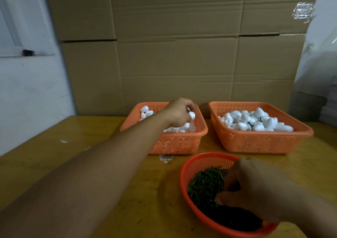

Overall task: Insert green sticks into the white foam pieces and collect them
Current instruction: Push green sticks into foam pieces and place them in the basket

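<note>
Plainly, the foam pieces (183, 127) under the left hand (179, 114) fill the left basket (175, 143), and that hand reaches in from above with its fingers curled down among them; one white piece (191, 115) sits at the fingertips, apparently pinched, though the grip itself is hidden by the back of the hand. The left forearm crosses the basket's near-left rim. Just right of this basket, with a narrow gap between the two, the right basket (259, 142) holds a heap of foam pieces (255, 121), a few dark green stems (250, 125) showing among them.

Nearer, the right hand (255, 188) dips into the round bowl (187, 192), fingers bent and closing on the green sticks (206, 183) piled inside; the thumb and fingertips touch the pile, but how many sticks it grips cannot be told. The bowl stands just in front of the gap between the baskets, apart from both.

Left of the left arm the tabletop (54, 155) runs wide and bare to its edge by the white wall (32, 91). Behind both baskets, cardboard boxes (173, 55) rise straight from the tabletop's back edge, touching or nearly touching the basket rims. A small white smear (166, 158) lies on the wood just in front of the left basket.
</note>
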### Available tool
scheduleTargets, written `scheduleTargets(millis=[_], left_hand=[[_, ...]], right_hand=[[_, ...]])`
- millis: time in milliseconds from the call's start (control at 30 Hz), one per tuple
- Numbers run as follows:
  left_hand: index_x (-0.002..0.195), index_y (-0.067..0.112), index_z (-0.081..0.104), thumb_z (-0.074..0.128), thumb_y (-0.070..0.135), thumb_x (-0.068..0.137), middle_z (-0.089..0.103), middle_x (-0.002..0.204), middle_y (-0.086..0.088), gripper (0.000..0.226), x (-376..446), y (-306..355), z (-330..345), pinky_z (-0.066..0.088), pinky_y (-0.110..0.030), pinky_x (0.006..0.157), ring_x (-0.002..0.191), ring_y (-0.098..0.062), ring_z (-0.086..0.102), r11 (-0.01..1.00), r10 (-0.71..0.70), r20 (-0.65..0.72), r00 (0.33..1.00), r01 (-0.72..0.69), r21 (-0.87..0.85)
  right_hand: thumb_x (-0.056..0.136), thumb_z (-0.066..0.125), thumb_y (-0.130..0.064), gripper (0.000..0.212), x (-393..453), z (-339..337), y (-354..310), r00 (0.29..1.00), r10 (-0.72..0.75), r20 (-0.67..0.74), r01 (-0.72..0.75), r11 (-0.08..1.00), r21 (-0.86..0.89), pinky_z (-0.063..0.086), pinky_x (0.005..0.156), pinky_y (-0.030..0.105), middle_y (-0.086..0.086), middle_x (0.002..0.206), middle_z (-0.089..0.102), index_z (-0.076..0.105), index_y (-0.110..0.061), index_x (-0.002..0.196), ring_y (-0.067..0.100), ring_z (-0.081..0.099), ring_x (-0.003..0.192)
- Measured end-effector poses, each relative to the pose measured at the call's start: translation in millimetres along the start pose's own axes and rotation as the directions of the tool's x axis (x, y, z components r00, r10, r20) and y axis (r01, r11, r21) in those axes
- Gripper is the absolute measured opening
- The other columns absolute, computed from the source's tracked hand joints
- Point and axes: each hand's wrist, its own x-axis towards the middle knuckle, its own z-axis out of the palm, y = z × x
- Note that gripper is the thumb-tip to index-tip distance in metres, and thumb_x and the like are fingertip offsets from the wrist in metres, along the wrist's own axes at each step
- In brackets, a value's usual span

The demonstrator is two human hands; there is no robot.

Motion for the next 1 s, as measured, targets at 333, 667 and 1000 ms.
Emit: scheduleTargets(millis=[333,667,1000], left_hand=[[0.106,0.029,0.061,0.047,0.016,0.103,0.064,0.079,-0.007,0.020,-76.1,11.1,21.5,0.049,-0.037,0.063,0.063,-0.015,0.058,0.927,0.327,-0.281,0.902,-0.364,-0.089],[0.112,0.028,0.065,0.068,0.009,0.093,0.070,0.089,-0.008,0.027,-142.8,0.7,48.9,0.051,-0.026,0.068,0.076,-0.011,0.062,0.756,0.269,-0.081,0.960,-0.262,-0.600],[0.108,0.017,0.060,0.049,0.035,0.104,0.070,0.079,0.000,0.021,-153.1,4.3,58.7,0.047,-0.024,0.058,0.068,-0.012,0.059,0.707,0.191,-0.051,0.980,-0.173,-0.685]], right_hand=[[0.081,0.050,-0.081,0.044,-0.5,1.6,-3.3,0.996,-0.056,-0.072,0.054,0.998,-0.031,0.053,0.066,0.028,-0.013,0.088,0.067,0.066,-0.051,0.108,0.004,0.062,0.080],[0.083,0.053,-0.074,0.049,0.0,13.1,-5.9,0.985,-0.172,0.015,0.172,0.974,-0.146,0.049,0.087,0.032,-0.015,0.103,0.059,0.062,-0.032,0.109,0.009,0.048,0.101],[0.092,0.061,-0.052,0.028,6.2,20.2,-12.0,0.990,-0.143,0.017,0.144,0.980,-0.134,0.054,0.083,0.033,-0.008,0.100,0.061,0.061,-0.026,0.102,0.013,0.060,0.093]])
